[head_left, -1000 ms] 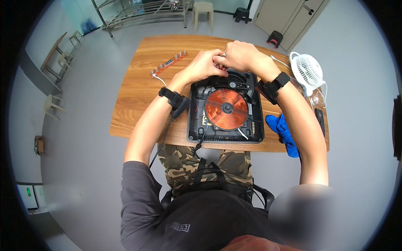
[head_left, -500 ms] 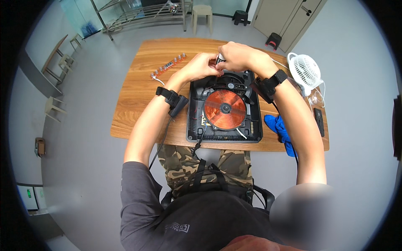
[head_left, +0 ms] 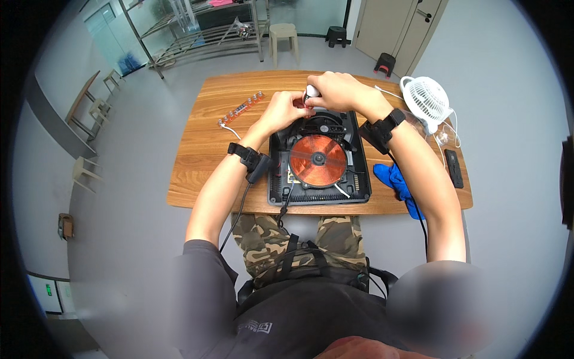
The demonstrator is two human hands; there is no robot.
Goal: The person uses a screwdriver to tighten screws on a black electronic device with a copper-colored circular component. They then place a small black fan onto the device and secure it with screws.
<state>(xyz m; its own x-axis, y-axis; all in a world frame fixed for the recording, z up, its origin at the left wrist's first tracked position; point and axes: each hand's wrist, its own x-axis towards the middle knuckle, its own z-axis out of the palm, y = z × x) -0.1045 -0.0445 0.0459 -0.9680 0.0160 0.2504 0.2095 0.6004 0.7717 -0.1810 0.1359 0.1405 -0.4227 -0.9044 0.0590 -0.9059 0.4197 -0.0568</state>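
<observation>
An opened induction cooker [head_left: 276, 194] lies on the wooden table, its round copper coil [head_left: 317, 170] facing up and a black fan [head_left: 326, 119] behind it. At the cooker's far edge my right hand [head_left: 338, 91] is closed round a screwdriver [head_left: 311, 91] with a white rounded handle end, held roughly upright. Just left of it, my left hand [head_left: 286, 110] has its fingers pinched together by the tool's lower part. Something reddish shows at those fingertips, too small to name. The screwdriver's tip is hidden.
An orange strip with several metal studs [head_left: 240, 109] lies at the table's far left. On the right are a white fan [head_left: 426, 103], a black bar-shaped object [head_left: 454, 169] and a blue cloth [head_left: 394, 182]. Cables run from both wrist straps.
The whole view has shifted slightly, so the table sits lower. My right hand has tilted, showing more of the screwdriver's white end. Both hands stay at the cooker's far edge.
</observation>
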